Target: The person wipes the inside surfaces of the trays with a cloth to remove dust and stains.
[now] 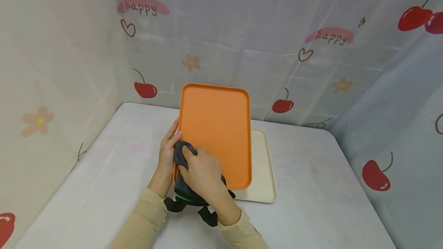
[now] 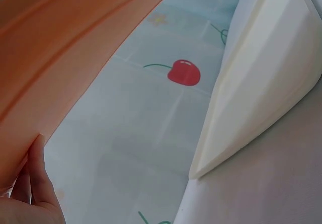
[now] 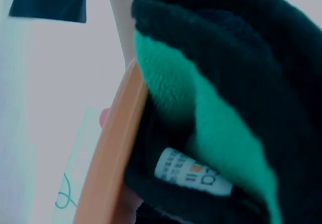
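An orange tray (image 1: pixel 218 133) is held tilted up over the table. My left hand (image 1: pixel 167 156) grips its left edge, and in the left wrist view the fingers (image 2: pixel 37 171) press against the tray's underside. My right hand (image 1: pixel 204 170) grips a bunched dark grey cloth (image 1: pixel 183 180) against the tray's lower left side. In the right wrist view the cloth (image 3: pixel 231 133) shows black edging, a green plush face and a white printed label (image 3: pixel 193 172), close against the tray's rim (image 3: pixel 113 148). The right fingers are partly hidden in the cloth's folds.
A cream tray (image 1: pixel 264 164) lies on the white table (image 1: pixel 311 187), partly covered by the orange one in the head view. Black strap-like pieces (image 1: pixel 209 216) hang below the cloth. A printed curtain (image 1: pixel 235 64) with cherries rises behind the table and along both sides.
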Motion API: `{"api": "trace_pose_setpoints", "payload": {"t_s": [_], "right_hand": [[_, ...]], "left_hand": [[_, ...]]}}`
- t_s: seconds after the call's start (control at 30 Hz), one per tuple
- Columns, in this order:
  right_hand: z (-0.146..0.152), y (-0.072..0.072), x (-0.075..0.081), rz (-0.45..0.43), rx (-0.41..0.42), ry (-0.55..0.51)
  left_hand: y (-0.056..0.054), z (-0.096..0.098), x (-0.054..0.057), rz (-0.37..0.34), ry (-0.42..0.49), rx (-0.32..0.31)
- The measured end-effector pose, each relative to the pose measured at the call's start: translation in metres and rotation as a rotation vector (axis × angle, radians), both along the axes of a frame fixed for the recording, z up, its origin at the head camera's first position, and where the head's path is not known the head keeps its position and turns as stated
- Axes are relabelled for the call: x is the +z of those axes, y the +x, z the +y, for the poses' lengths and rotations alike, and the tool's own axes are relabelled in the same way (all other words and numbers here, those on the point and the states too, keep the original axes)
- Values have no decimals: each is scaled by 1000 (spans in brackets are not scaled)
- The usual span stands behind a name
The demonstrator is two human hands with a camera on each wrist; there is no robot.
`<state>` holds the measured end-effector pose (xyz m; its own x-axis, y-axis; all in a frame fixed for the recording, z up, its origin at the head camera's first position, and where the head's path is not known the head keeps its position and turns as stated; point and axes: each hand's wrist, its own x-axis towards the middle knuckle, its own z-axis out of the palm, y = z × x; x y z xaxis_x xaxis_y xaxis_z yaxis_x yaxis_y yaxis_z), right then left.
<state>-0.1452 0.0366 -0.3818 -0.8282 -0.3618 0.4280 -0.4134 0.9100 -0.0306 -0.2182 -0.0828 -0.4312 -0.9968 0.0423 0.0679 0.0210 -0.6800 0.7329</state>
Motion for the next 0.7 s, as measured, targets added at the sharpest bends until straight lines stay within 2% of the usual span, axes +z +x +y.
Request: {"api": "trace_pose_setpoints", "payload": {"t_s": [0.3,0.7], "right_hand": [[7,-2,-2,-61,22,-28],[21,0,0,-115,-31,-88]], "left_hand": [[0,0,0,1,44,-4],[-2,-1,0,-7,65,-17]]}}
